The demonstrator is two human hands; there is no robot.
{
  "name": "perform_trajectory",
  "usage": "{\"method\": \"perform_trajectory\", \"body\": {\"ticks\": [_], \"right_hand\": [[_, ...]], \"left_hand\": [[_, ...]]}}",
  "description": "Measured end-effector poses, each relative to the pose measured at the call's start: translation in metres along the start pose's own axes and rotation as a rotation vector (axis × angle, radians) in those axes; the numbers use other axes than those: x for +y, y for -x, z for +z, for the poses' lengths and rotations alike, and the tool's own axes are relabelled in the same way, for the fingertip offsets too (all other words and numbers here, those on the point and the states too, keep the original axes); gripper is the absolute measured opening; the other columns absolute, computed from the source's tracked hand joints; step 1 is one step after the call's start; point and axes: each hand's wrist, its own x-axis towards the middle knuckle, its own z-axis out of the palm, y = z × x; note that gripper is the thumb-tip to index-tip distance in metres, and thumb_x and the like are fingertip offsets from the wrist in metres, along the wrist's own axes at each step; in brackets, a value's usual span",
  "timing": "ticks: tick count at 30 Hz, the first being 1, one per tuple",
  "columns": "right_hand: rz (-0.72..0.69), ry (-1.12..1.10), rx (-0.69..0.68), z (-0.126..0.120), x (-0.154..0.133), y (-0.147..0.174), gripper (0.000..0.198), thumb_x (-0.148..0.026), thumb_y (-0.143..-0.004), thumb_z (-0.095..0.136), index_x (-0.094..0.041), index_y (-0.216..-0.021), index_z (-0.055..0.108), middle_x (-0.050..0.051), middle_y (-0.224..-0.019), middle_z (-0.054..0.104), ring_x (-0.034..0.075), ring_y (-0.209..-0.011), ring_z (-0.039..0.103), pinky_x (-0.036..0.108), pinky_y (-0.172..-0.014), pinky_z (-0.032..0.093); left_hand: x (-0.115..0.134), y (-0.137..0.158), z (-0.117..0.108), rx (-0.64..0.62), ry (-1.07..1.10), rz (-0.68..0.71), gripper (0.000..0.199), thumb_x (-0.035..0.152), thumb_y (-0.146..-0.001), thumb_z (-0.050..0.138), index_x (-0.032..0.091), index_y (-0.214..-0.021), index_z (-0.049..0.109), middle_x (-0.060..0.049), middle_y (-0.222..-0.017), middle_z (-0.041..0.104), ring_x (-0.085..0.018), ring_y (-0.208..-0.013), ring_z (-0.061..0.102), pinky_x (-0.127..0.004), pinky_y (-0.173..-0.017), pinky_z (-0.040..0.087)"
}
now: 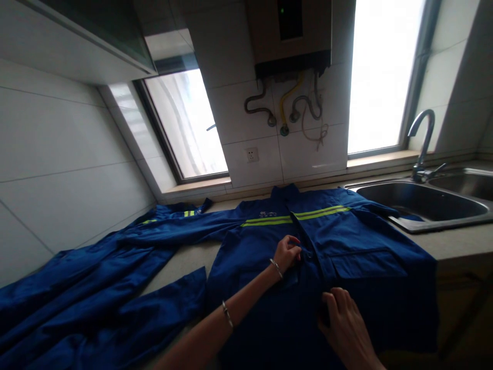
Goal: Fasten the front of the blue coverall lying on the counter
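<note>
A dark blue work jacket with yellow-green reflective stripes and a small chest logo lies front up on the counter, collar toward the wall. My left hand, with two bracelets on its arm, pinches at the jacket's front opening below the stripe. Lower down and to the right, my right hand curls its fingers round dark cloth by the front edge. Shadow hides part of the right fingertips. One sleeve stretches left; the other reaches the sink's edge.
More blue garments with reflective patches lie at the left on the pale counter. A steel sink with a curved faucet stands at the right. A water heater with hoses hangs on the tiled wall above a socket.
</note>
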Motion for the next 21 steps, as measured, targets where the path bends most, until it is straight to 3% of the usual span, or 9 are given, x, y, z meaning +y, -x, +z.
{"method": "perform_trajectory", "body": {"ticks": [7, 11, 14, 16, 18, 21], "right_hand": [[0.083, 0.125, 0.02, 0.003, 0.003, 0.0, 0.034, -0.033, -0.067, 0.066, -0.022, -0.094, 0.049, 0.011, -0.096, 0.052, 0.03, -0.087, 0.05, 0.043, -0.073, 0.04], [0.161, 0.124, -0.1, 0.005, -0.001, 0.002, 0.028, -0.02, -0.066, 0.06, -0.022, -0.093, 0.052, 0.011, -0.1, 0.053, 0.028, -0.087, 0.053, 0.04, -0.072, 0.042], [0.231, -0.058, -0.257, -0.005, 0.003, 0.004, 0.018, -0.019, -0.073, 0.051, -0.024, -0.089, 0.055, 0.008, -0.1, 0.056, 0.021, -0.073, 0.057, 0.03, -0.059, 0.042], [0.258, -0.235, -0.334, -0.019, 0.01, 0.003, 0.011, -0.021, -0.075, 0.048, -0.024, -0.082, 0.056, 0.004, -0.088, 0.057, 0.016, -0.063, 0.056, 0.027, -0.055, 0.041], [0.278, -0.42, -0.356, -0.038, 0.019, -0.002, 0.007, -0.024, -0.076, 0.049, -0.022, -0.078, 0.055, 0.001, -0.077, 0.056, 0.014, -0.062, 0.054, 0.025, -0.057, 0.042], [0.368, -0.663, -0.345, -0.065, 0.034, -0.014, 0.016, -0.033, -0.078, 0.052, -0.019, -0.08, 0.058, 0.001, -0.073, 0.057, 0.015, -0.067, 0.055, 0.023, -0.059, 0.043]], "left_hand": [[0.001, 0.004, 0.003, -0.016, -0.083, 0.007, 0.018, 0.016, -0.067, 0.055, 0.016, -0.085, 0.054, 0.006, -0.049, 0.054, -0.005, -0.034, 0.037, -0.016, -0.037, 0.026], [0.001, 0.007, 0.007, -0.047, -0.203, 0.103, 0.013, 0.014, -0.067, 0.053, 0.016, -0.079, 0.057, 0.004, -0.051, 0.056, -0.009, -0.045, 0.049, -0.018, -0.046, 0.035], [0.013, 0.013, 0.005, -0.058, -0.373, 0.18, 0.01, 0.016, -0.068, 0.055, 0.017, -0.077, 0.058, 0.002, -0.055, 0.058, -0.012, -0.052, 0.054, -0.02, -0.05, 0.038], [0.026, 0.019, 0.001, -0.051, -0.59, 0.286, 0.004, 0.022, -0.068, 0.058, 0.018, -0.068, 0.058, 0.002, -0.055, 0.058, -0.013, -0.053, 0.054, -0.021, -0.052, 0.037], [0.04, 0.029, -0.002, -0.085, -0.849, 0.449, 0.017, 0.026, -0.069, 0.06, 0.019, -0.055, 0.054, 0.0, -0.052, 0.055, -0.013, -0.052, 0.053, -0.022, -0.053, 0.036], [0.05, 0.048, 0.003, -0.261, -1.132, 0.803, 0.022, 0.025, -0.072, 0.058, 0.02, -0.052, 0.053, -0.003, -0.054, 0.057, -0.016, -0.056, 0.055, -0.025, -0.054, 0.037]]}}
